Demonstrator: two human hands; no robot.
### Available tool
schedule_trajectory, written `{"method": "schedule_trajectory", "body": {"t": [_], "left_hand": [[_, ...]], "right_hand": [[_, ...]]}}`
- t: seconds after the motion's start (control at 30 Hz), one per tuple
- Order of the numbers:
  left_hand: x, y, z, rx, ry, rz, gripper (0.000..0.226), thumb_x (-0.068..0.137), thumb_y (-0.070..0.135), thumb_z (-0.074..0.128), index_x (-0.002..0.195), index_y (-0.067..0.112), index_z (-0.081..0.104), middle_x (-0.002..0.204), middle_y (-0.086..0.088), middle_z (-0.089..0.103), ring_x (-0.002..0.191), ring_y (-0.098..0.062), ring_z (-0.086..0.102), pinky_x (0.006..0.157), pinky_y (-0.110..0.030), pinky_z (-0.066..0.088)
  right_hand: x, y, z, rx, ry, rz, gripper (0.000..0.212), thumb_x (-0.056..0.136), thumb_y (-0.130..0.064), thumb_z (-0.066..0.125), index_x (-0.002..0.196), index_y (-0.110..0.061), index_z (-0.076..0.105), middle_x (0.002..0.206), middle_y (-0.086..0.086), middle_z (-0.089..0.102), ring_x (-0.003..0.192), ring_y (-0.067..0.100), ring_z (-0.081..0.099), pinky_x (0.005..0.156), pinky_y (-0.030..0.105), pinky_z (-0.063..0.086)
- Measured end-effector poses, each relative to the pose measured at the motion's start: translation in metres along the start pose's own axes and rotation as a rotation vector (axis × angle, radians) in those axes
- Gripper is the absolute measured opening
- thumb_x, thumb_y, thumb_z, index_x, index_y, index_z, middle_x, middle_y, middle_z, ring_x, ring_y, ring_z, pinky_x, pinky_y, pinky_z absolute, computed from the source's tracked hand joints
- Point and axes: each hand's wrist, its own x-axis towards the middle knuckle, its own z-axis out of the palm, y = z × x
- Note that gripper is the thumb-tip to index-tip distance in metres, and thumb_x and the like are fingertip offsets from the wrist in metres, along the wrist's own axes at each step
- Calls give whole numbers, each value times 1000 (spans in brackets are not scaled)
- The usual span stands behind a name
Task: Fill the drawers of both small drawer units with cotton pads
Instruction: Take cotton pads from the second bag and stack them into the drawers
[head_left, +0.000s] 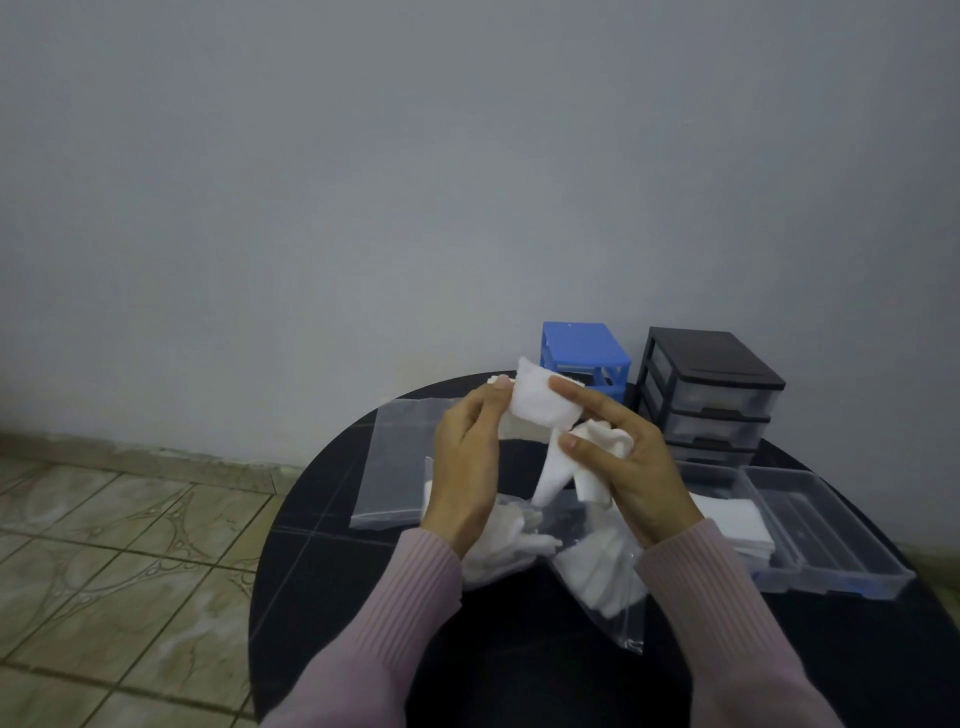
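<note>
- Bench (322, 582) before you is round and black, set against a plain grey wall (363, 182); tiled floor (104, 545) lies left.
- Your left hand (467, 467) and right hand (628, 467) hold cotton pads (545, 405) above it, fingers pinching them.
- Blue drawer unit (582, 348) and black drawer unit (711, 389) stand at the far right edge.
- Two clear drawers (831, 530) lie near right, one holding pads.
- Plastic bags (395, 467) lie left and under your hands.
</note>
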Motion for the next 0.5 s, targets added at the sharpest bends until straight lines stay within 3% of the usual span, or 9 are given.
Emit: {"method": "schedule_trajectory", "body": {"t": [0.1,0.23,0.37,0.5], "left_hand": [[0,3,-1,-43,-11,-26,30,97,27,44,83,16,68,77,11,66,83,-5,59,90,-34,49],[0,0,-2,-23,-68,34,24,95,23,51,87,11,70,84,-3,68,83,-13,60,81,-32,50],[1,-6,-5,76,-66,107,19,95,15,52,91,6,67,78,-2,64,75,-11,56,69,-25,46],[4,-11,-7,123,-33,126,19,96,18,51,90,6,64,79,-11,63,75,-16,54,69,-32,44]], "right_hand": [[-1,-1,0,-40,-52,-14,46,81,13,57,109,-22,64,101,-13,70,93,3,64,77,16,49],[-1,-1,2,-93,-81,-13,48,81,16,56,108,-23,64,101,-10,70,93,3,64,77,15,49],[-1,-1,2,-132,-89,-15,49,82,17,55,106,-24,65,109,-7,66,91,0,63,76,14,48],[-1,0,3,-124,-35,-19,37,83,9,59,102,-22,65,97,-4,65,81,-1,61,70,14,48]]}}
